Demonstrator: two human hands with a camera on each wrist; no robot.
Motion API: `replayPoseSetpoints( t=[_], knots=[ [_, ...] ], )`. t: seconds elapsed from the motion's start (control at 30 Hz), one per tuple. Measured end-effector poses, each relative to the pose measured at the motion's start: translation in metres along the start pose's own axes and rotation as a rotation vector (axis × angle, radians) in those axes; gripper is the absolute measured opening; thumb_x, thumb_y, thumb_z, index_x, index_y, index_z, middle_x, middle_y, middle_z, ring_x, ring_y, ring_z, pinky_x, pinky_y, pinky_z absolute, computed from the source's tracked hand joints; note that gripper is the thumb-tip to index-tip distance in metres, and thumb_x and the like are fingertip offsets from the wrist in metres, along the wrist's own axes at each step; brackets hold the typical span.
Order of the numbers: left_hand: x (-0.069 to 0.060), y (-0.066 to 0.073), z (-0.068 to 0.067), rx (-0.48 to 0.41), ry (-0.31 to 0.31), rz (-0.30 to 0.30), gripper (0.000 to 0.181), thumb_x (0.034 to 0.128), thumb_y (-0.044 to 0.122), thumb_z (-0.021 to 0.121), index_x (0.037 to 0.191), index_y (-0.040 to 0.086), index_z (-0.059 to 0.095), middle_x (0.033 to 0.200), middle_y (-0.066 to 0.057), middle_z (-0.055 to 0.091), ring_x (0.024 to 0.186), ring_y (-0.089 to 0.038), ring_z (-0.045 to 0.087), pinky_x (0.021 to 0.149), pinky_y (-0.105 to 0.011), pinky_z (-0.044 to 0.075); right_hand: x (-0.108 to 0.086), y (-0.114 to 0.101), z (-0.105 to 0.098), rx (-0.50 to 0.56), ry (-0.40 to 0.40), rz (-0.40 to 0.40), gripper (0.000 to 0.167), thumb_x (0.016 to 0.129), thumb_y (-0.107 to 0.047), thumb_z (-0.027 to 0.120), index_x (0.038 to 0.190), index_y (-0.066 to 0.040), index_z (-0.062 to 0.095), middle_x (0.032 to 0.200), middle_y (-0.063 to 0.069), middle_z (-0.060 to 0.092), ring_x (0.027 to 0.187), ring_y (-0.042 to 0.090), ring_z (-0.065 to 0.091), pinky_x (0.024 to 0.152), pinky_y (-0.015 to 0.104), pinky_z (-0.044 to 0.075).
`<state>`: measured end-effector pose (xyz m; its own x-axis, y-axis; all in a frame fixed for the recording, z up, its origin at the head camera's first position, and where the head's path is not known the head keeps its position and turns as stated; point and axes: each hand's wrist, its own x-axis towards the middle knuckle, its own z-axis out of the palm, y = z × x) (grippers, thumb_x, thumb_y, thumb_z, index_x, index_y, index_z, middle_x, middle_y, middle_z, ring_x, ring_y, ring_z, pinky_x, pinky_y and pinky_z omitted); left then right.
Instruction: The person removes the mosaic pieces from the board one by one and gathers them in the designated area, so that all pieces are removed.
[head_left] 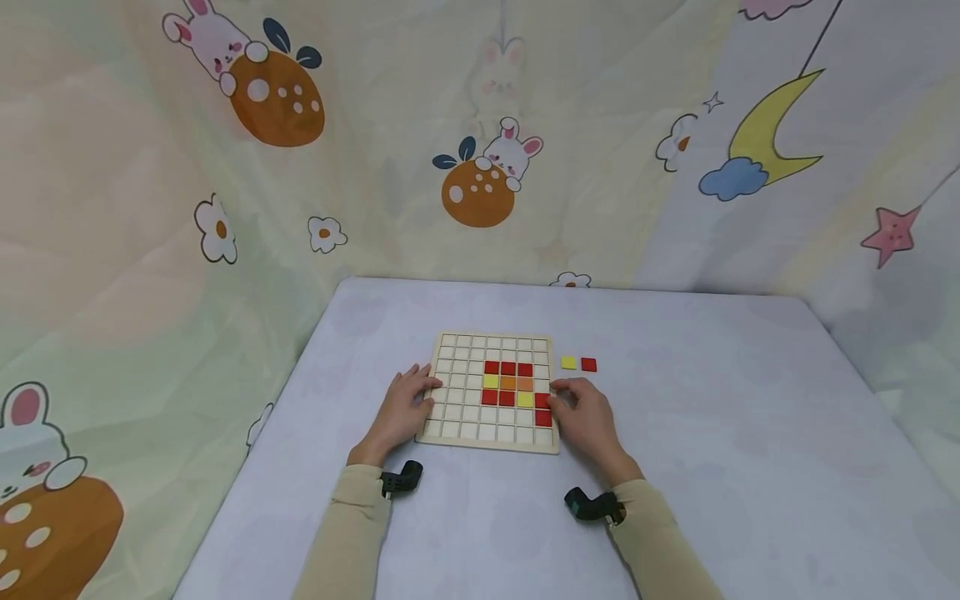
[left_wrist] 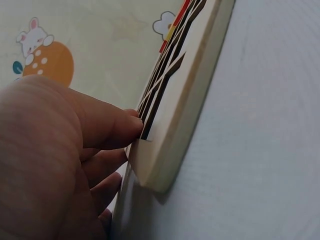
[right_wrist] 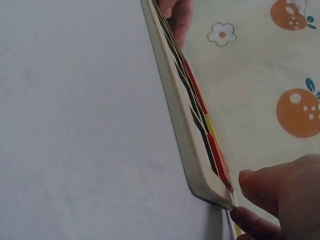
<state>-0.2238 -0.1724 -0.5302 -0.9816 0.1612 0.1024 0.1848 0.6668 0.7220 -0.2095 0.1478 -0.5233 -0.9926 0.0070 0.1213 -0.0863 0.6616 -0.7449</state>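
A pale wooden grid board (head_left: pixel 454 422) lies on the table, holding several red tiles (head_left: pixel 507 368), two yellow tiles (head_left: pixel 491 382) and two orange tiles (head_left: pixel 507 383). My left hand (head_left: pixel 397 411) touches the board's left edge; in the left wrist view its thumb (left_wrist: pixel 120 125) lies against the rim, other fingers beside it. At the right edge is my right hand (head_left: pixel 592 425), its thumb close to a red tile (head_left: pixel 542 401). The right wrist view shows that hand (right_wrist: pixel 295 195) at the board's corner, thumb and finger apart, with no tile visible between them.
A loose yellow tile (head_left: pixel 568 362) and a loose red tile (head_left: pixel 588 365) lie right of the board's upper part. The white-covered table (head_left: pixel 712 400) meets a printed cloth backdrop (head_left: pixel 600 217) at the back and sides. Both wrists wear black devices (head_left: pixel 403 477).
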Motion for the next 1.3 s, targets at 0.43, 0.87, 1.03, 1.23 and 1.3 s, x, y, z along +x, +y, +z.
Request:
replayPoseSetpoints(
  t=[0.43,0.87,1.03,1.23,1.3],
  knots=[
    [-0.0021,0.0009,0.0028,-0.023,0.017,0.002,0.027,0.0923,0.006,0.058,0.117,0.01,0.068,0.151,-0.011,0.043,0.146,-0.028,0.026,0.124,-0.043,0.005,-0.0068,-0.0014,0.0076,-0.094,0.038,-0.033,0.025,0.086,-0.021,0.072,0.109,-0.011,0.073,0.116,0.012,0.058,0.111,0.029,0.053,0.095,0.049,0.045],
    [-0.0012,-0.0005,0.0043,-0.015,0.018,-0.017,0.027,0.0926,0.007,0.057,0.117,0.011,0.068,0.151,-0.01,0.043,0.146,-0.027,0.025,0.124,-0.042,0.005,-0.0072,0.0005,0.0093,-0.059,0.046,-0.038,0.024,0.086,-0.021,0.074,0.107,-0.011,0.071,0.113,0.009,0.059,0.109,0.027,0.053,0.096,0.048,0.043],
    [-0.0015,0.0029,0.002,-0.012,0.015,-0.023,0.028,0.092,0.006,0.057,0.117,0.01,0.068,0.151,-0.01,0.042,0.146,-0.026,0.025,0.124,-0.042,0.005,-0.0051,-0.0004,0.0097,-0.031,0.043,-0.068,0.023,0.086,-0.017,0.074,0.107,-0.01,0.068,0.112,0.006,0.062,0.109,0.026,0.054,0.099,0.047,0.045],
    [-0.0008,0.003,0.0003,-0.009,0.012,-0.02,0.028,0.092,0.006,0.057,0.118,0.011,0.067,0.151,-0.01,0.042,0.147,-0.027,0.025,0.124,-0.042,0.005,-0.0047,-0.0028,0.0088,-0.031,0.038,-0.088,0.025,0.086,-0.014,0.073,0.111,-0.01,0.07,0.11,0.005,0.065,0.108,0.025,0.054,0.096,0.045,0.047],
    [-0.0006,0.0026,-0.0004,-0.011,0.017,-0.015,0.028,0.092,0.006,0.057,0.118,0.011,0.067,0.151,-0.01,0.042,0.146,-0.027,0.026,0.124,-0.042,0.005,-0.0046,-0.0037,0.0086,-0.035,0.034,-0.095,0.026,0.087,-0.015,0.073,0.112,-0.011,0.071,0.111,0.006,0.064,0.108,0.025,0.054,0.095,0.045,0.048]
  ],
)
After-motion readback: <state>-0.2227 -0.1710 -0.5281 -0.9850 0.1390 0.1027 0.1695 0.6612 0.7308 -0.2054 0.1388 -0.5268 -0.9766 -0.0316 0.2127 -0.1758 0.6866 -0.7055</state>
